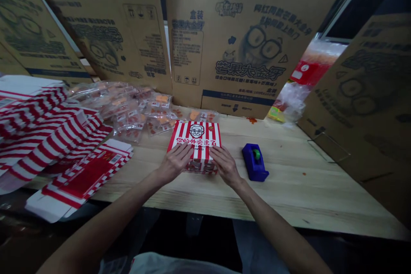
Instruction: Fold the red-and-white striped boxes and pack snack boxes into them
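A red-and-white striped paper food box [194, 136] with a cartoon logo and red Chinese lettering sits on the pale wooden table [298, 188]. My left hand [175, 163] presses on its lower left part, and my right hand [225, 165] lies on its lower right part. Their fingers cover part of the print. A blue tape dispenser [255, 162] with a green core stands just right of my right hand, not touching it.
Flat striped box blanks [41, 137] are stacked at the left, partly over the table edge. Clear packets of orange snacks [128, 111] lie behind the box. Large printed cardboard sheets [247, 38] stand along the back and right. A crumpled plastic bag [290, 102] sits at the back right.
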### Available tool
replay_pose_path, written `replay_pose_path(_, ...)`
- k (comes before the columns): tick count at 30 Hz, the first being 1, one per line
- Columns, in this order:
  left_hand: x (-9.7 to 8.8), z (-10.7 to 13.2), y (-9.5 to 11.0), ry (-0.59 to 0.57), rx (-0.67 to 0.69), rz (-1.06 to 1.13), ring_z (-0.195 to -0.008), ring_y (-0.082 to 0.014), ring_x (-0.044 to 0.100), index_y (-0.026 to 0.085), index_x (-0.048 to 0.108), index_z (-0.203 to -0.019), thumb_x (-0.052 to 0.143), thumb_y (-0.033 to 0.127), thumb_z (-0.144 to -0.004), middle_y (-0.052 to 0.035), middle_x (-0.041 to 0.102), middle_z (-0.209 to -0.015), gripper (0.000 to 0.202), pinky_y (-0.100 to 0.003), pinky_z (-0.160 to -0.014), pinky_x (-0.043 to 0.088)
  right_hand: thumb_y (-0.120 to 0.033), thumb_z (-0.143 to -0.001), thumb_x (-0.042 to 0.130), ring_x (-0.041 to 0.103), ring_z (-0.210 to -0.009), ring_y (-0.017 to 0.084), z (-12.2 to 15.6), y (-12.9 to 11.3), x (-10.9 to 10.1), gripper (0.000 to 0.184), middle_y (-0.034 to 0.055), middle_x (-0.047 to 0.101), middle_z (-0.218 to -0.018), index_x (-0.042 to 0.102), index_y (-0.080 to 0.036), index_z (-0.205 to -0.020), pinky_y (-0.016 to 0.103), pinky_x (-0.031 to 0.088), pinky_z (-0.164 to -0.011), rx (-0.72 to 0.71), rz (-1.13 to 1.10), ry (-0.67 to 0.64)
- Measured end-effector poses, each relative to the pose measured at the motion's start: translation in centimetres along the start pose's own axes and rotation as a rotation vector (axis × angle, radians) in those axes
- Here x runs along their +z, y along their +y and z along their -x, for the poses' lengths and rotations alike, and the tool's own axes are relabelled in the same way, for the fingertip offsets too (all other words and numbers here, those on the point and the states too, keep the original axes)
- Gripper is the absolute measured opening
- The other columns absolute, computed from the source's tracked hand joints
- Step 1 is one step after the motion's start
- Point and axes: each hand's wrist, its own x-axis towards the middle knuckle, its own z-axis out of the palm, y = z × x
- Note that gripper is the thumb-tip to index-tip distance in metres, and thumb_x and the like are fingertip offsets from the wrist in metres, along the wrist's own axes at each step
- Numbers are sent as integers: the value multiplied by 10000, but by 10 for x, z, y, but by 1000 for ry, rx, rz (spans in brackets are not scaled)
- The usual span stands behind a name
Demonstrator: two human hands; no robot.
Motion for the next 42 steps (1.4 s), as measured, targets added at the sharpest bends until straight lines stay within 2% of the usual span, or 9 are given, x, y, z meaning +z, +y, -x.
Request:
replay_pose_path(4, 4, 4, 2, 105, 23, 19, -1229, -299, 568, 121, 573, -1277, 503, 151, -920, -169, 628, -1281, 366, -460, -1030, 472, -193, -965, 461, 485, -1307, 231, 5, -12, 2, 364, 90, 615, -1308, 571, -255, -1306, 509, 410, -1084, 37, -17, 93)
replay_pose_path(7, 6, 5, -1, 174, 61, 9, -1193, -317, 594, 100, 578, -1258, 567, 129, -887, -193, 636, -1261, 373, -454, -1006, 479, -179, -945, 474, 476, -1305, 240, 28, -18, -20, 386, 122, 559, -1362, 552, -223, -1321, 483, 424, -1067, 160, 2, 217)
replay_pose_path(10, 13, -1, 0, 215, 57, -21, -1165, -323, 612, 110, 582, -1251, 615, 136, -864, -189, 639, -1259, 389, -443, -984, 484, -264, -918, 510, 568, -1156, 244, 66, -8, -60, 268, 142, 626, -1212, 655, -192, -1133, 440, 470, -981, 506, 55, 482)
replay_pose_path(12, 19, -10, 5, 249, 51, -44, -1131, -326, 633, 109, 601, -1216, 632, 145, -856, -186, 662, -1223, 364, -433, -956, 495, -376, -882, 529, 616, -975, 243, 91, 7, -86, 268, 135, 660, -1039, 689, -170, -939, 398, 516, -829, 787, 62, 606)
replay_pose_path(15, 24, -22, 16, 278, 40, -75, -1086, -322, 656, 100, 627, -1160, 623, 137, -858, -184, 689, -1169, 304, -422, -926, 504, -502, -784, 581, 592, -691, 204, 114, 34, -107, 372, 85, 658, -762, 684, -147, -744, 317, 483, -609, 992, 1, 575)
replay_pose_path(20, 26, -24, 13, 255, 37, -66, -1104, -310, 649, 126, 617, -1192, 590, 152, -880, -165, 687, -1182, 314, -419, -927, 502, -516, -650, 655, 532, -556, 157, 114, 63, -93, 365, 13, 605, -552, 688, -157, -590, 264, 412, -539, 1068, -136, 490)
replay_pose_path(25, 24, -15, -1, 249, 72, -9, -1106, -296, 649, 143, 600, -1226, 600, 155, -878, -152, 682, -1200, 349, -418, -950, 497, -463, -564, 701, 534, -571, 164, 110, 72, -75, 297, 20, 608, -581, 667, -168, -546, 288, 431, -568, 1121, -169, 653)
replay_pose_path(33, 20, -16, 7, 229, 11, 7, -1148, -305, 626, 153, 579, -1272, 555, 159, -903, -154, 677, -1209, 370, -428, -950, 503, -448, -635, 689, 563, -708, 173, 128, 42, -61, 298, 66, 616, -837, 651, -153, -640, 324, 492, -663, 1070, -240, 944)
replay_pose_path(42, 13, -28, 45, 215, -117, -58, -1130, -307, 636, 130, 649, -1160, 531, 181, -919, -160, 696, -1166, 273, -429, -931, 512, -443, -622, 696, 524, -735, 181, 149, 37, -45, 300, 35, 559, -764, 610, -156, -610, 346, 451, -705, 1079, -217, 958)
